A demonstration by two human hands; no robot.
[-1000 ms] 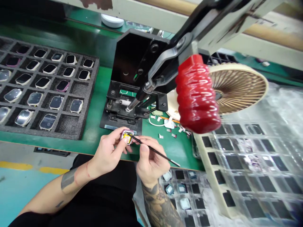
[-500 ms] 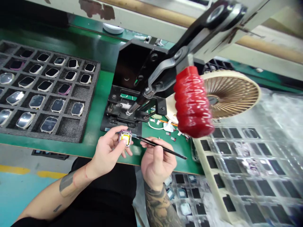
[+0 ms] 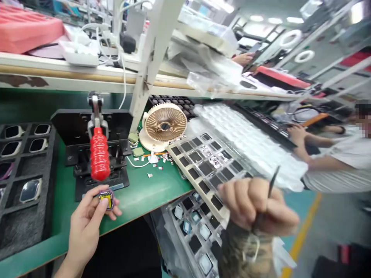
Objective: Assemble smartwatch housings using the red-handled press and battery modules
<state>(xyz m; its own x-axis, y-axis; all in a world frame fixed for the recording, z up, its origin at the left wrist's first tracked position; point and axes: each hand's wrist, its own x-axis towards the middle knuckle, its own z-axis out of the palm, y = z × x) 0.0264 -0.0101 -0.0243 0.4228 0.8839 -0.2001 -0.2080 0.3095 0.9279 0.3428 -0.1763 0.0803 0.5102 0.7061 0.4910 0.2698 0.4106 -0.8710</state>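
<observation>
In my left hand (image 3: 87, 216) is a small purple watch case (image 3: 106, 199), pinched between thumb and fingers, with a yellow square patch inside it. The hand is just above the green bench, in front of a black hand press with a red grip (image 3: 100, 154). My right hand (image 3: 257, 206), blurred and raised on the right, is closed around thin dark tweezers (image 3: 274, 181) whose upper end points up. Below that fist a thin pale frame-shaped piece (image 3: 251, 249) shows against the forearm; whether the tweezers grip it is too smeared to tell.
A grey foam tray (image 3: 46, 200) with watches lies at the left. Behind the bench are a cream fan (image 3: 165, 125) and small scattered parts. Clear plastic trays (image 3: 193, 175) with dark squares fill the right side. Another person's arm (image 3: 321, 158) is at the far right.
The view has swung right and up. My right hand has moved away from the watch case to the right with the tweezers. The white patch in the case no longer shows, only yellow.
</observation>
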